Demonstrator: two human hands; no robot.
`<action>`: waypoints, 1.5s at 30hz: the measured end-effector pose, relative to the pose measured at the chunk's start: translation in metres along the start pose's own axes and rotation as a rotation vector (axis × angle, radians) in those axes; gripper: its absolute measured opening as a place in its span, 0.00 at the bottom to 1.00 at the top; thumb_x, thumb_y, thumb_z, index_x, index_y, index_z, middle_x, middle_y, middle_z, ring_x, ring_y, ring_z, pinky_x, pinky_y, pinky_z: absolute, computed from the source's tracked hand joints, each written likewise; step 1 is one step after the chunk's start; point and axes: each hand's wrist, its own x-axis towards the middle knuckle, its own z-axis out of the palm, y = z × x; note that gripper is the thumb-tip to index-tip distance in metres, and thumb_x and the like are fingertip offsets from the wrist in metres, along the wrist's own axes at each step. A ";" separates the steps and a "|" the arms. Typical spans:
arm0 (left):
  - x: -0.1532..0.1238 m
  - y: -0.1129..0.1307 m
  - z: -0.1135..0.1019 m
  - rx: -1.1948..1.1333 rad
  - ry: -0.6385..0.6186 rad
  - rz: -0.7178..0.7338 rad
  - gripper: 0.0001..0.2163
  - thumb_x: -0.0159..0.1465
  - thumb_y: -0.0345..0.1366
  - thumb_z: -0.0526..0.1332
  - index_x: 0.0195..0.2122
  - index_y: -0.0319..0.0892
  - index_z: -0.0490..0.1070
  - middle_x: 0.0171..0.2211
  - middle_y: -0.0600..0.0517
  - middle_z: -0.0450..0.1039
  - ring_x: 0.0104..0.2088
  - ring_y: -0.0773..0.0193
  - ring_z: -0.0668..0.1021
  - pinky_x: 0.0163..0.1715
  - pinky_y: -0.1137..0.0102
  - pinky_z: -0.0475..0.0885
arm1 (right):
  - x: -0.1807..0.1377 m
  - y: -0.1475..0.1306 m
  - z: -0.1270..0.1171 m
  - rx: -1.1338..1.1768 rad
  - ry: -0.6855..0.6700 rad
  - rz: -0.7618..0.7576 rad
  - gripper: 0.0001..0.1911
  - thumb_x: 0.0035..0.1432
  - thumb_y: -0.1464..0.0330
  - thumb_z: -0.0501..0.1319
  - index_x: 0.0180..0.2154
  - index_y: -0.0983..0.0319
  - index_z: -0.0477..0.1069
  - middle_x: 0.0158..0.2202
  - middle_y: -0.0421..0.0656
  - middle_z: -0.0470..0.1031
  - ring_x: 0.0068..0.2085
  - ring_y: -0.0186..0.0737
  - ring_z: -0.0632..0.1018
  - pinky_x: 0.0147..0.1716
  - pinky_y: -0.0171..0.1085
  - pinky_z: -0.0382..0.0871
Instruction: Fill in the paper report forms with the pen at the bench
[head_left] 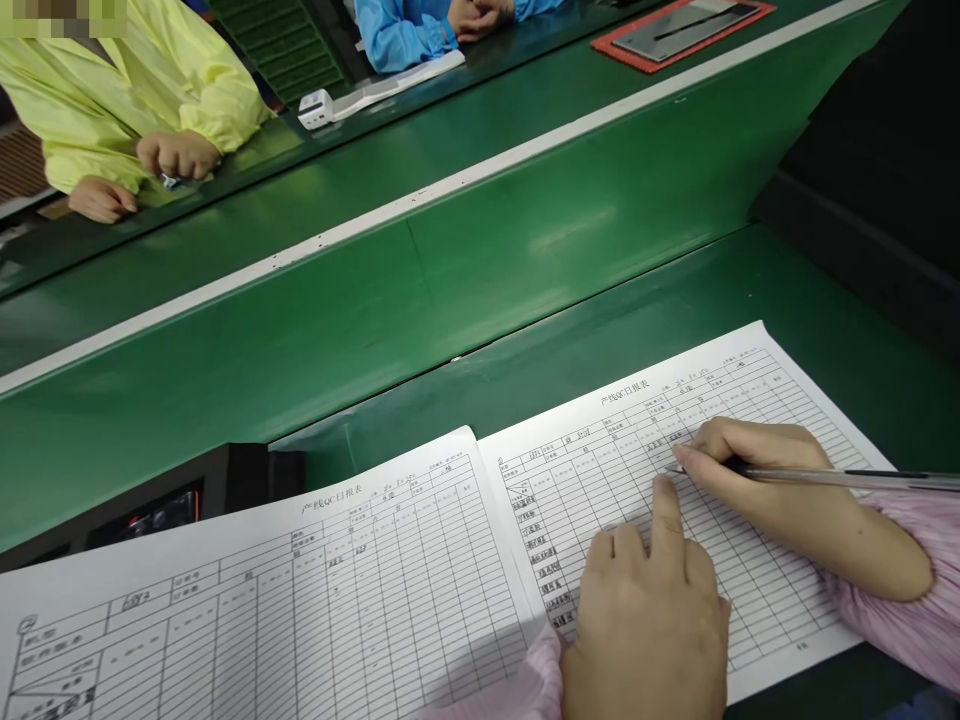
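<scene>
Two printed report forms lie side by side on the green bench in front of me. My right hand (pixel 780 490) is closed round a clear pen (pixel 847 478), its tip touching a cell near the top of the right form (pixel 757 400). My left hand (pixel 649 610) rests on the same form, loosely curled, with its index finger stretched out and pressing the paper just below the pen tip. The left form (pixel 300 580) lies untouched. Pink sleeves cover both my wrists.
A green conveyor belt (pixel 450 270) runs diagonally beyond the bench. Across it, a person in a yellow coat (pixel 112 100) rests closed hands on the far bench, and another in blue (pixel 405 30) sits further right. A white device (pixel 375 92), an orange tray (pixel 682 30) and a black box (pixel 172 500) stand nearby.
</scene>
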 end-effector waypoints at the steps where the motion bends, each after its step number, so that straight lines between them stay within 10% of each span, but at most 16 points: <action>1: 0.000 0.000 0.001 -0.002 0.013 0.005 0.15 0.56 0.47 0.66 0.37 0.39 0.77 0.53 0.44 0.72 0.28 0.60 0.77 0.27 0.63 0.78 | 0.000 0.000 0.000 0.001 0.001 0.011 0.19 0.57 0.68 0.59 0.18 0.60 0.56 0.15 0.34 0.60 0.16 0.29 0.62 0.14 0.29 0.56; 45: -0.008 0.005 0.014 -0.002 0.004 -0.034 0.19 0.53 0.49 0.68 0.40 0.42 0.76 0.57 0.44 0.68 0.31 0.58 0.75 0.28 0.60 0.77 | 0.012 -0.005 -0.016 -0.071 0.016 0.141 0.22 0.56 0.60 0.57 0.16 0.59 0.52 0.13 0.36 0.58 0.16 0.31 0.61 0.13 0.32 0.56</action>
